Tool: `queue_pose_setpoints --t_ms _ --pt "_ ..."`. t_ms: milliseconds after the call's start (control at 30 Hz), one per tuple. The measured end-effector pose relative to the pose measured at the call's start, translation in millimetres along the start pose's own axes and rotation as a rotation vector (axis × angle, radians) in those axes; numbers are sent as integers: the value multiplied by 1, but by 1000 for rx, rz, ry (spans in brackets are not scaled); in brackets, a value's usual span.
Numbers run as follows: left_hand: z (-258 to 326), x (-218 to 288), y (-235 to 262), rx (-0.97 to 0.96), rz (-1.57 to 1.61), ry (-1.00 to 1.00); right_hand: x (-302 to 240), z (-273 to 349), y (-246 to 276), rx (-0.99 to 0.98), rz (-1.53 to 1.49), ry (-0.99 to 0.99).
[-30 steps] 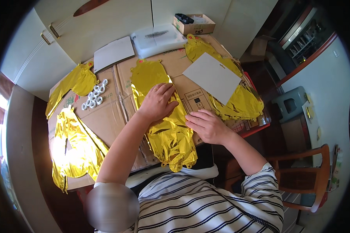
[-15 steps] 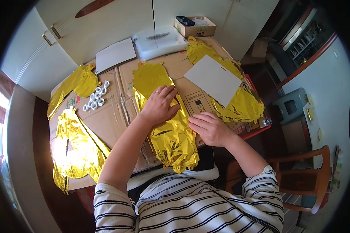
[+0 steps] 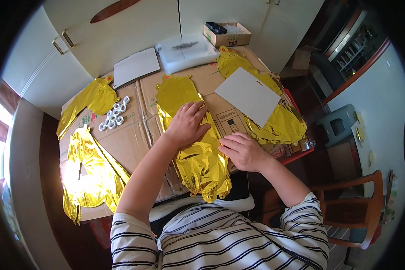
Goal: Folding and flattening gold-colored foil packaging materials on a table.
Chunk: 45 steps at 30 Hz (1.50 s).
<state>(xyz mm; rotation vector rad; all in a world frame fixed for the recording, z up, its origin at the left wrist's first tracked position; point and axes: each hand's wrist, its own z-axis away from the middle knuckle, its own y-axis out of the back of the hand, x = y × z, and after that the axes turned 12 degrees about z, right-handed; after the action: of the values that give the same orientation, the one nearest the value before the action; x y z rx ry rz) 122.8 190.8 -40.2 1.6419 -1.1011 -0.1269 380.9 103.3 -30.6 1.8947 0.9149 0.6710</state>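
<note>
A flat gold foil balloon (image 3: 177, 90) lies lengthwise in front of me, its near half folded and wrinkled. My left hand (image 3: 187, 123) rests on its middle, palm down with the fingers stretched out. At the foil's right edge is my right hand (image 3: 242, 150); its fingers are pressed together on that edge, and its thumb is partly hidden. The nearest end of the balloon, with small round tabs, reaches the table's front edge by my body. To the right, a white card (image 3: 249, 96) lies across more gold foil balloons (image 3: 281, 126).
Cardboard (image 3: 139, 128) covers the table. At left lie two more foil balloons, one far (image 3: 92, 96) and one near (image 3: 92, 180), with several white ribbon rolls (image 3: 114, 118) between. Grey cards (image 3: 136, 67), a clear plastic pack (image 3: 186, 51) and a small box (image 3: 229, 36) line the back. A wooden chair (image 3: 369, 207) stands right.
The view has shifted very slightly, so everything sits a little lower. Both hands stay in nearly the same places on the balloon.
</note>
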Motion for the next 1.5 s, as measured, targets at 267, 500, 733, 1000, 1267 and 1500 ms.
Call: queue_pose_setpoints --t_ms 267,500,733,1000,1267,1500 --pt "-15 -6 -1 -10 -38 39 -1 1 0 -16 23 10" --pt "-29 -15 2 -55 -95 87 -2 1 0 -27 24 2" --pt "-31 0 7 -86 -136 155 -3 3 0 -42 37 2" --pt "-27 -11 -5 3 -137 88 -13 11 8 -48 96 3" --pt "-25 -9 0 44 -2 141 -24 22 17 -35 38 -26" --pt "7 -13 57 320 138 151 -13 16 10 18 -133 -79"
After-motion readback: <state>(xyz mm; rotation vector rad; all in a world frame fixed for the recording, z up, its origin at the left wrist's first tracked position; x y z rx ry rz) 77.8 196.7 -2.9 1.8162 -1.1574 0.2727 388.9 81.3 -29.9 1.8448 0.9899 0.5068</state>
